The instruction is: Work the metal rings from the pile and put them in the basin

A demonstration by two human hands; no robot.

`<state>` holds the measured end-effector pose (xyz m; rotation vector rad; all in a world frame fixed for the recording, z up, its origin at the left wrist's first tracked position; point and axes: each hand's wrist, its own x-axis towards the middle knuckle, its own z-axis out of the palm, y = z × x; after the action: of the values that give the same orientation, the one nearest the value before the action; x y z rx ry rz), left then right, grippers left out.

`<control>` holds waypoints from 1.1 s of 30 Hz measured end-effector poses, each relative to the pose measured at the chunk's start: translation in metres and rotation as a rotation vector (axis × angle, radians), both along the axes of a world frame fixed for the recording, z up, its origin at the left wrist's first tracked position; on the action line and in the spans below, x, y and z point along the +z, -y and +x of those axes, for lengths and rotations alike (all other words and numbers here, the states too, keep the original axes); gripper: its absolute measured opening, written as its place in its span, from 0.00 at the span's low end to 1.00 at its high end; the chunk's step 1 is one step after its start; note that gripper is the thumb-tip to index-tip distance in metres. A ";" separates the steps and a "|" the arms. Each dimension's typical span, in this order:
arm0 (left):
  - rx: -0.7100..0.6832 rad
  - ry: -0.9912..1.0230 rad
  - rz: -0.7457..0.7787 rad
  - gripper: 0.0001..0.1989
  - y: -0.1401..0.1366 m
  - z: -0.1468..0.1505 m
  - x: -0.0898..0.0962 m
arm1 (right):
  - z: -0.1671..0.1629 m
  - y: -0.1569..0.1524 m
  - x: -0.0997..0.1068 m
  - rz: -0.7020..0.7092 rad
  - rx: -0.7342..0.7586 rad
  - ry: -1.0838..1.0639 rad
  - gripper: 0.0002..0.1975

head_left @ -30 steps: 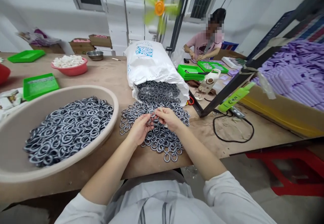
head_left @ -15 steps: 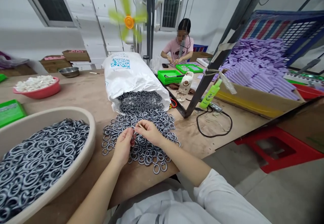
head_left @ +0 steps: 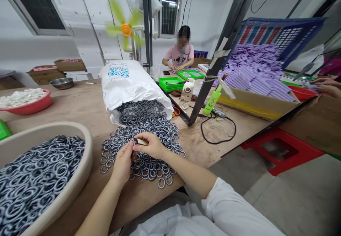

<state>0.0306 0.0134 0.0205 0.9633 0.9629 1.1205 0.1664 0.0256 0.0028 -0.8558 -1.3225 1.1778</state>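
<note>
My left hand (head_left: pixel 124 161) is closed in a pinch over the ring pile, on what looks like a dark grey ring, mostly hidden by the fingers. Up against it, my right hand (head_left: pixel 151 145) grips a small tool with a pale handle (head_left: pixel 142 142); its working end is hidden at the left fingertips. Below and around both hands lies a heap of grey rings (head_left: pixel 165 133). The heap spills from the mouth of a white sack (head_left: pixel 128 86) lying on its side. At my left stands a large beige tub (head_left: pixel 89 154) filled with similar rings.
A dark metal post (head_left: pixel 198 102) rises from the table right of the sack. Near it are a green bottle (head_left: pixel 212 101), a looped black cable (head_left: pixel 236 129) and a pale bottle (head_left: pixel 187 93). Purple pieces (head_left: pixel 253 69) fill a carton. A co-worker (head_left: pixel 179 53) sits across the table.
The view has swung slightly right, so things sit further left. My hands stay together, and the pale handle in my right hand now shows plainly. Another person's hand has appeared at the right edge.
</note>
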 end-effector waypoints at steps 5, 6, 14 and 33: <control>0.007 0.001 -0.020 0.29 0.001 0.001 0.001 | -0.001 0.001 0.002 -0.001 -0.014 -0.007 0.24; 0.003 0.006 -0.026 0.30 0.001 0.001 0.000 | -0.001 0.002 0.002 0.001 -0.013 -0.004 0.24; -0.051 0.046 -0.064 0.27 0.004 0.005 0.001 | -0.002 -0.002 0.002 -0.018 -0.034 0.013 0.22; -0.120 0.209 -0.140 0.26 0.002 0.006 0.002 | 0.005 -0.004 0.003 0.021 -0.135 0.188 0.22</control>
<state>0.0368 0.0110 0.0220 0.7647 0.7922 1.0164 0.1717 0.0300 0.0058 -1.0442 -1.4021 0.9955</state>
